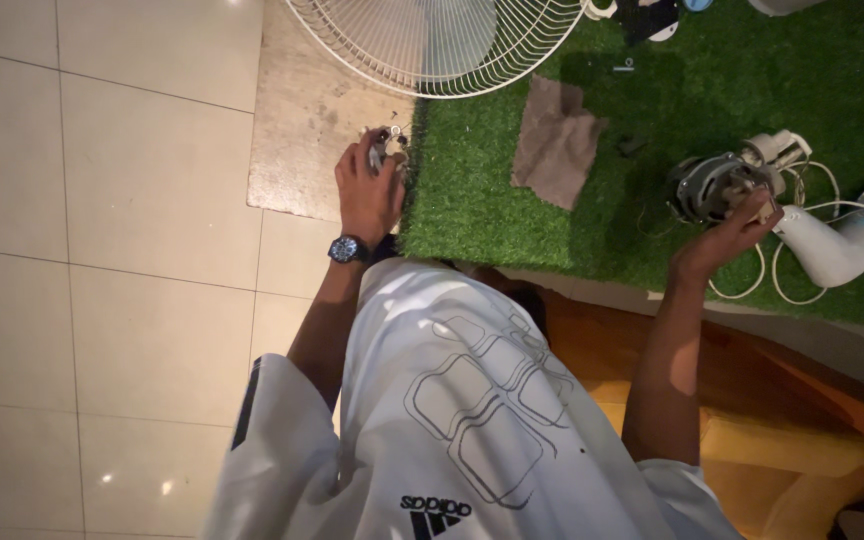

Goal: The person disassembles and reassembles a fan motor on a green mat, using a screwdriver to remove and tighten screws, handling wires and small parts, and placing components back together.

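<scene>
My left hand, with a dark wristwatch on the wrist, is closed around a small metal part at the edge of the green artificial turf. My right hand reaches out to the right and grips the grey fan motor, which rests on the turf. White cable loops from the motor toward the white fan body.
A white wire fan grille lies at the top, half on a stone slab. A brown cloth lies on the turf. Pale tiled floor spreads left. An orange wooden seat is under me.
</scene>
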